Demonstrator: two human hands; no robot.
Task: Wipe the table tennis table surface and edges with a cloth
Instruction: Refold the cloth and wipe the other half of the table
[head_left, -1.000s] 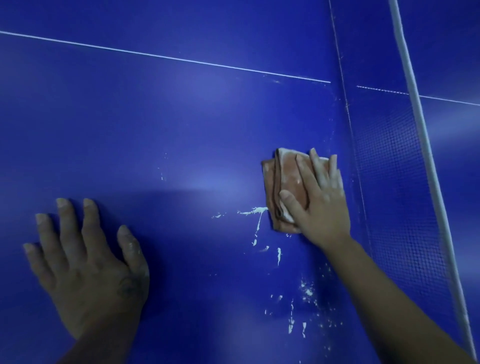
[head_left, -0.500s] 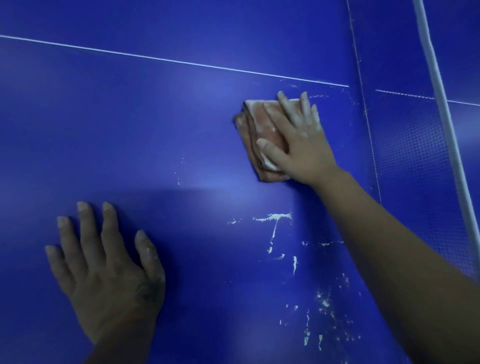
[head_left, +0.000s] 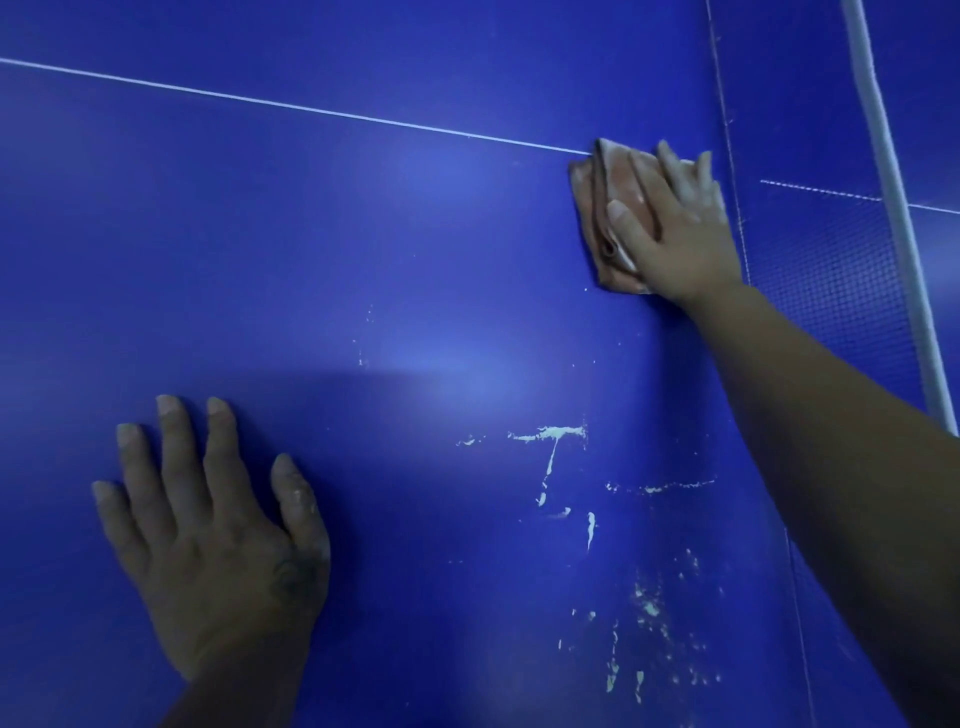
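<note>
Cloth (head_left: 615, 174): folded into a pad, pinkish-orange, darker hem on the left edge. Lies flat on the blue tabletop (head_left: 363, 270), far right of view. Far corner meets the end of the thin white line (head_left: 311, 109) crossing the tabletop. Right part hidden under the hand, just beside the foot of the net (head_left: 836, 291).

Right hand (head_left: 680, 234): palm down on the cloth. Fingers straight, close together, pointing away; thumb stretched over the cloth's near part. Rests flat on it, curls round nothing. Pale residue on the fingers. Forearm enters from the lower right corner.

Left hand (head_left: 208, 545): flat on bare tabletop, lower left, well apart from the cloth. Fingers straight and slightly spread; holds nothing. Pale flecks on the thumb, dark mark on the back near the thumb's base.

Smears (head_left: 550, 434): whitish streaks on the tabletop between the hands, nearer the camera than the cloth and apart from it. Specks (head_left: 647, 608): scattered lower still, beside the forearm. Faint flecks (head_left: 363, 358) left of the smears.

Net: dark mesh, white top band (head_left: 885, 156), runs along the right side. More white line visible through the mesh.
</note>
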